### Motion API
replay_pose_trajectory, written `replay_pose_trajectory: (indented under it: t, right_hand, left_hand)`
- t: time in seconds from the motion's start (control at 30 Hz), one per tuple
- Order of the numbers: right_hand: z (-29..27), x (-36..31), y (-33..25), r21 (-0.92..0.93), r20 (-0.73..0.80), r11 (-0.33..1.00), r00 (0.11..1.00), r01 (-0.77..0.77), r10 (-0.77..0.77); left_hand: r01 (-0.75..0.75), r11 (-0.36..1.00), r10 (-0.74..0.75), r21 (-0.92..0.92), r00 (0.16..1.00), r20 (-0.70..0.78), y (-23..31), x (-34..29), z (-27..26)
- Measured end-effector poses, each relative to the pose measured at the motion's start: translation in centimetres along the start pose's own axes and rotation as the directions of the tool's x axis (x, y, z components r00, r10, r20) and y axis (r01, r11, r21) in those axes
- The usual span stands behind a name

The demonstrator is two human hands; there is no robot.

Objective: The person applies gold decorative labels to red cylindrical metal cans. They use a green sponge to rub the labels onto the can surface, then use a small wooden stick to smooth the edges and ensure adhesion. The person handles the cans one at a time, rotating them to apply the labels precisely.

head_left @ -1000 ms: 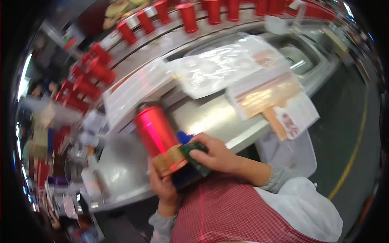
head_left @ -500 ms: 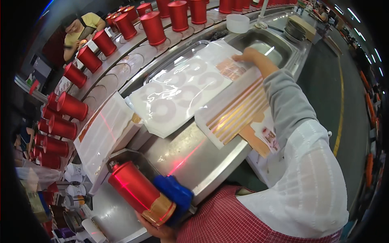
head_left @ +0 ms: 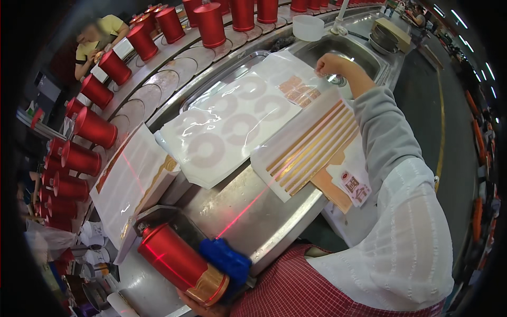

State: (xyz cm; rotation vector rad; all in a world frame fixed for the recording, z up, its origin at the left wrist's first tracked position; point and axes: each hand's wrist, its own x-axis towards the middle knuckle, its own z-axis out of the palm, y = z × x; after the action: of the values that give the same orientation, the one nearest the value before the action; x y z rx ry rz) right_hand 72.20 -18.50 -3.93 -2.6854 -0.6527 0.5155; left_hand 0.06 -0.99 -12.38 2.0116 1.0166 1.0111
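A red metal canister [head_left: 171, 256] with a gold band round its lower end lies tilted at the lower left, red laser lines across it. My left hand [head_left: 196, 305] is wrapped round its near end, fingers partly hidden beneath. A blue cloth [head_left: 228, 260] touches the canister's right side. My right hand [head_left: 331, 65] is closed in a pinch above the sink's near edge, just right of a sheet of small copper-coloured decals [head_left: 299, 91]; what its fingertips hold, if anything, does not show. A clear-covered sheet with ring-shaped decals [head_left: 214, 124] and a sheet of gold strips [head_left: 309, 150] lie between my hands.
Red canisters [head_left: 211, 26] line a curved conveyor [head_left: 174, 71] at the back and left. A white box [head_left: 124, 182] stands left of the sheets. Beyond them are a steel sink [head_left: 362, 55] and a white tub [head_left: 309, 28]. A co-worker [head_left: 103, 39] sits across the conveyor.
My right hand has moved right, off the copper-coloured decals, with its fingers drawn in. My left hand stays on the canister. The whole view has shifted slightly.
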Motion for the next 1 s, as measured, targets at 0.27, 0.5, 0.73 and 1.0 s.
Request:
replay_pose_trajectory:
  t: [0.27,0.5,0.73,1.0]
  right_hand:
    - [1.1,-0.7,-6.2,-0.316,-0.255,0.875,0.856,0.366,-0.45]
    - [10.3,-18.4,-29.0,0.484,-0.302,0.11,0.284,0.868,-0.91]
    - [16.1,-29.1,-34.5,0.592,-0.428,-0.126,0.178,0.796,-0.886]
    - [14.9,-27.3,-32.5,0.283,-0.42,0.135,0.25,0.95,-0.872]
  left_hand:
    - [-0.044,0.999,0.046,-0.021,0.997,0.068,2.3,1.0,0.4]
    - [-0.228,0.967,0.214,0.11,0.968,0.129,11.2,8.3,-1.9]
    - [-0.028,0.806,0.131,-0.592,0.983,0.132,11.2,13.5,1.0]
    - [-0.34,0.933,0.353,-0.121,0.928,0.117,10.6,15.2,1.1]
